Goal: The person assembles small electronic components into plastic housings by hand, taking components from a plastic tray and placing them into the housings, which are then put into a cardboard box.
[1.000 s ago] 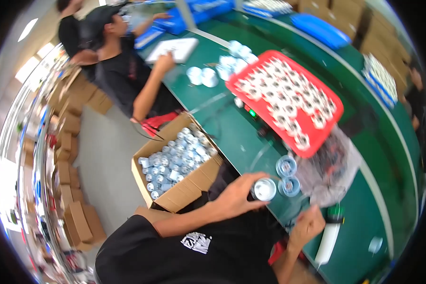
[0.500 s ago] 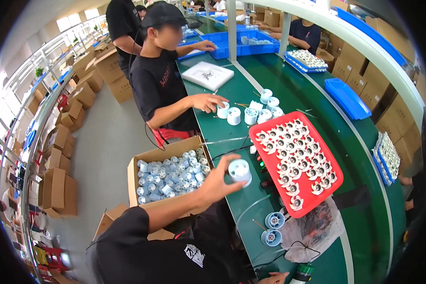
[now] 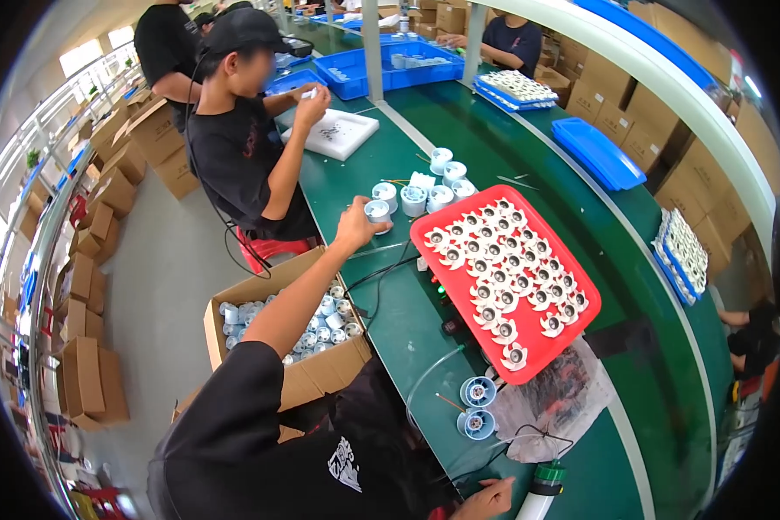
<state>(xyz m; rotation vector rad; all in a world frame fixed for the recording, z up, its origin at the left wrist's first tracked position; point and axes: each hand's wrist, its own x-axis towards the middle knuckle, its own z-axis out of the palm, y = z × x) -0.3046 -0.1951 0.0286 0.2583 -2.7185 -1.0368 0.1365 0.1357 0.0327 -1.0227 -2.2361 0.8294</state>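
Note:
My left hand (image 3: 355, 227) reaches out to the far end of the near bench edge, its fingers closed round a white-blue round plastic housing (image 3: 378, 211). That housing is beside several similar housings (image 3: 413, 199) grouped on the green bench. My right hand (image 3: 487, 500) rests at the bottom near the bench edge, fingers loosely stretched, with nothing visible in it. Beside it is a white cylindrical tool (image 3: 537, 501) with a green collar and a wire loop. Two blue-rimmed housings (image 3: 477, 424) with metal centres stand further up the bench, one with a thin wire or stick by it.
A red tray (image 3: 529, 364) of white finned rotors lies on the bench. Below the bench edge, a carton (image 3: 321, 384) holds many housings. A co-worker (image 3: 238, 130) sits at the far left by a white foam tray (image 3: 342, 139). Blue bins (image 3: 347, 78) stand beyond.
My left hand has carried the housing away from me to the grouped housings. The co-worker's hand has left the housings; both their hands now meet at chest height. The view has shifted.

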